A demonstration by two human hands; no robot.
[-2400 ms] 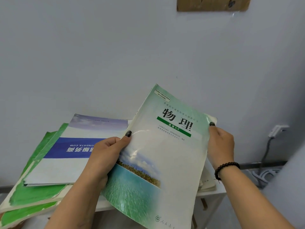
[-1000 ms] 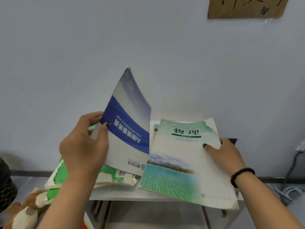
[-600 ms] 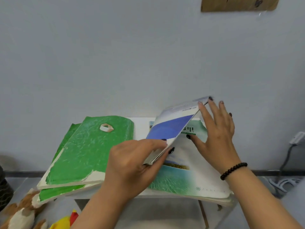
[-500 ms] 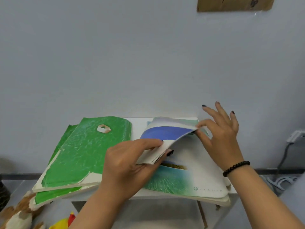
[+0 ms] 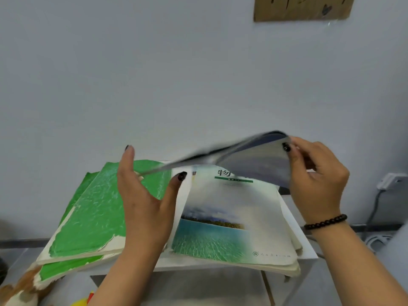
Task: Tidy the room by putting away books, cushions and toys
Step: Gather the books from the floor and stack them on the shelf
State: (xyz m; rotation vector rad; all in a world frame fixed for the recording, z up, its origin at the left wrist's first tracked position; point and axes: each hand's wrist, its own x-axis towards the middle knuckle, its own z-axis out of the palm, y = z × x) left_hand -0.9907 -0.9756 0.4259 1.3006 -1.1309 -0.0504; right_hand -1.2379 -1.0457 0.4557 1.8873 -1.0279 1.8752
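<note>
A thin blue-and-white booklet (image 5: pixel 254 161), blurred by motion, hovers tilted over a green-and-white textbook with a sea picture (image 5: pixel 231 219). My right hand (image 5: pixel 315 180) pinches the booklet's right edge between thumb and fingers. My left hand (image 5: pixel 145 202) is spread with straight fingers at the booklet's left end, where I cannot tell if they touch. The textbook lies on top of a small pile on the white table (image 5: pixel 220 265). Two worn green-covered books (image 5: pixel 95 208) lie stacked at the table's left side and overhang its edge.
A brown-and-white plush toy (image 5: pixel 19 292) and a yellow toy (image 5: pixel 81 302) lie on the floor at the lower left. The pale wall stands right behind the table, with a cardboard sign (image 5: pixel 302 7) on it. A socket with a cable (image 5: pixel 390 181) is at the right.
My left hand has let go of the booklet and spread its fingers. My right hand has taken the booklet's right edge and lifted it above the textbook.
</note>
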